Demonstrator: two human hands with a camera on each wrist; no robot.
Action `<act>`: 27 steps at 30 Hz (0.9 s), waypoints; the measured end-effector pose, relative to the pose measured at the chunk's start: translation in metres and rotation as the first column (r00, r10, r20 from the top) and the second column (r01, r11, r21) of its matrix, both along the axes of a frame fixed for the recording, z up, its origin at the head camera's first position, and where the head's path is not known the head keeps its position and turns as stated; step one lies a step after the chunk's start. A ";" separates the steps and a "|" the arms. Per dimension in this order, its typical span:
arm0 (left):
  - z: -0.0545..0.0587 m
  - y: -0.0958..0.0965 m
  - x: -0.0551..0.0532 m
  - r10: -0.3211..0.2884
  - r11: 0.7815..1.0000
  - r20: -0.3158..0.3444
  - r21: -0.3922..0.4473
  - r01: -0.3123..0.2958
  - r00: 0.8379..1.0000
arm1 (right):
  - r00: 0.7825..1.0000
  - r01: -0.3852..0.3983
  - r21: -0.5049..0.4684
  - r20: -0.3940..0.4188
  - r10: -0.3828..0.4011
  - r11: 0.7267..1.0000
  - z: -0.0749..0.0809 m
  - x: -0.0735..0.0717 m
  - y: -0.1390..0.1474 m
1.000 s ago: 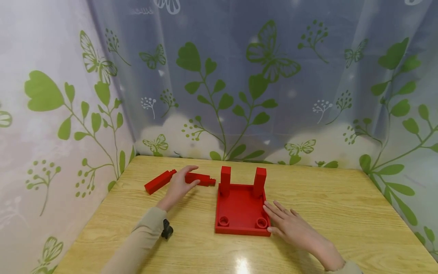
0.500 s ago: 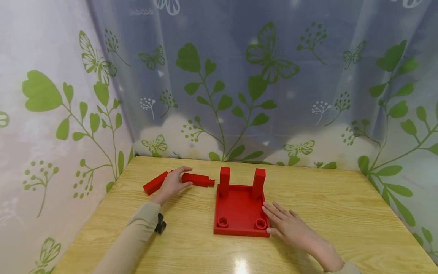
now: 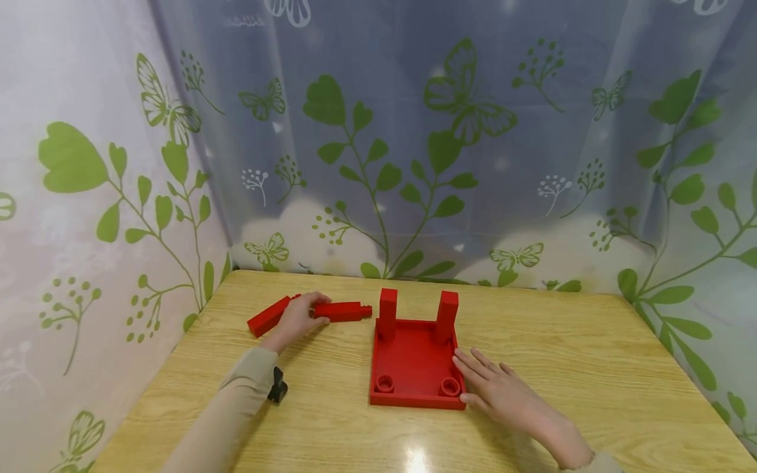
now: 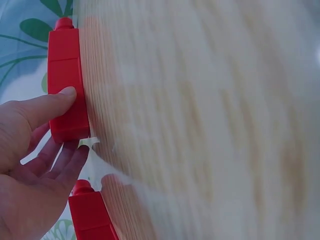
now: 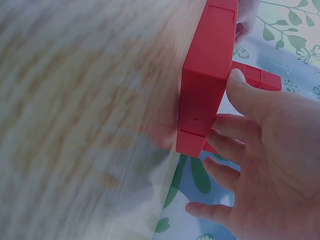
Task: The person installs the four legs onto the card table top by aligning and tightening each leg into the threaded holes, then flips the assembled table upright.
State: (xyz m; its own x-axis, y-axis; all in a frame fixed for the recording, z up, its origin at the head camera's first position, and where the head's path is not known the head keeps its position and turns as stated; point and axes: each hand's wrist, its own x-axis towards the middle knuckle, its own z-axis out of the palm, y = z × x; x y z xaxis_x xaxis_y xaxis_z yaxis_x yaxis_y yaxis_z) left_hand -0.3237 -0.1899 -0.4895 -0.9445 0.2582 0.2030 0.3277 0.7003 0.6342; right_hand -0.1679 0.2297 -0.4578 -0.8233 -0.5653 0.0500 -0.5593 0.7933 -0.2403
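Note:
My left hand [image 3: 297, 316] holds a red square leg [image 3: 343, 311] with a threaded peg at its right end. In the left wrist view the thumb presses on this leg [image 4: 65, 85], with fingers behind its lower end. A second red leg [image 3: 269, 316] lies just left of that hand, its peg end partly hidden. My right hand [image 3: 503, 394] rests with extended fingers against the right side of a red square base [image 3: 414, 368]. Two legs [image 3: 388, 312] stand upright at the base's far corners. Round sockets [image 3: 385, 383] show at its near corners.
All of it lies on a wood-grain table [image 3: 331, 427]. A patterned curtain [image 3: 378, 164] hangs behind the table's far edge and along the sides. A black clip-like piece [image 3: 277, 386] sits at the left sleeve's cuff.
My left hand has moved slightly left and closed its thumb and fingers on the right-hand loose leg, which has turned a little. My right hand has stayed against the base.

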 end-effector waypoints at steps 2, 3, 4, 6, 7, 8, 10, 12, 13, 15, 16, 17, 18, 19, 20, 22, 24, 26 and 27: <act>0.000 0.000 0.001 0.008 1.000 0.011 0.001 -0.008 1.000 | 1.000 -0.002 -0.002 0.003 0.002 1.000 0.000 0.000 0.000; 0.000 0.000 0.001 0.011 1.000 0.016 0.003 -0.011 1.000 | 1.000 -0.002 -0.004 0.004 0.002 1.000 0.000 0.000 0.000; 0.001 0.000 0.001 0.014 1.000 0.022 0.005 -0.014 1.000 | 1.000 -0.002 -0.005 0.006 0.002 1.000 0.000 0.000 0.000; 0.002 -0.001 0.002 0.010 1.000 0.022 0.011 -0.010 1.000 | 1.000 0.000 -0.005 0.009 0.000 1.000 0.000 0.001 0.000; 0.003 -0.001 0.002 0.009 1.000 0.025 0.023 -0.010 1.000 | 1.000 0.001 -0.007 0.010 -0.001 1.000 0.001 0.001 0.000; 0.004 -0.001 0.003 0.007 0.999 0.023 0.035 -0.008 1.000 | 1.000 0.002 -0.007 0.010 -0.002 1.000 0.001 0.001 0.000; 0.006 -0.002 0.004 0.002 0.998 0.015 0.065 -0.003 1.000 | 1.000 0.002 -0.009 0.009 -0.002 1.000 0.001 0.001 0.000; 0.008 -0.002 0.006 -0.002 0.994 0.009 0.106 0.001 1.000 | 1.000 0.002 -0.011 0.009 -0.002 1.000 0.001 0.001 0.000; 0.009 -0.002 0.007 -0.004 0.992 0.005 0.127 0.003 1.000 | 1.000 0.002 -0.010 0.009 -0.001 1.000 0.001 0.001 0.000; 0.011 -0.001 0.008 -0.009 0.986 -0.003 0.167 0.009 1.000 | 1.000 0.000 -0.008 0.007 0.000 1.000 0.001 0.001 -0.001; 0.012 -0.001 0.009 -0.010 0.983 -0.012 0.183 0.012 1.000 | 1.000 0.000 -0.008 0.006 0.000 1.000 0.000 0.001 -0.001; 0.013 -0.001 0.011 -0.014 0.981 -0.025 0.196 0.018 1.000 | 1.000 0.001 -0.006 0.007 -0.001 1.000 0.001 0.001 -0.001; 0.015 0.000 0.012 -0.014 0.977 -0.035 0.210 0.021 0.999 | 1.000 0.002 -0.005 0.007 -0.002 1.000 0.001 0.001 -0.001; 0.017 0.000 0.013 -0.015 0.975 -0.046 0.222 0.024 0.999 | 1.000 0.002 -0.004 0.007 -0.002 1.000 0.001 0.001 -0.001; 0.020 0.001 0.015 -0.013 0.971 -0.053 0.237 0.026 0.999 | 1.000 0.002 -0.005 0.008 -0.002 1.000 0.001 0.001 -0.001; 0.024 0.004 0.019 -0.013 0.963 -0.064 0.270 0.030 0.998 | 1.000 0.001 -0.007 0.010 -0.001 1.000 0.001 0.001 -0.001; 0.030 0.006 0.022 -0.010 0.949 -0.062 0.315 0.029 0.998 | 1.000 -0.002 -0.008 0.010 0.002 1.000 0.000 0.000 -0.001; 0.034 0.009 0.026 -0.007 0.933 -0.060 0.358 0.028 0.998 | 1.000 -0.002 -0.010 0.013 0.002 1.000 0.001 0.000 -0.001; 0.036 0.010 0.028 -0.007 0.924 -0.058 0.380 0.029 0.998 | 1.000 -0.003 -0.010 0.012 0.003 1.000 0.001 0.000 -0.001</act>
State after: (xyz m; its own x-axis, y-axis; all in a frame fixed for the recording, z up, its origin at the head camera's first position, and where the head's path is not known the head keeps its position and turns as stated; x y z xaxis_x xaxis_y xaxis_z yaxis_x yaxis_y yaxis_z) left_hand -0.2959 -0.1795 -0.4534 -0.9253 0.1681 0.3400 0.3793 0.4032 0.8328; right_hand -0.1680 0.2289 -0.4566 -0.8221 -0.5676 0.0456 -0.5589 0.7890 -0.2553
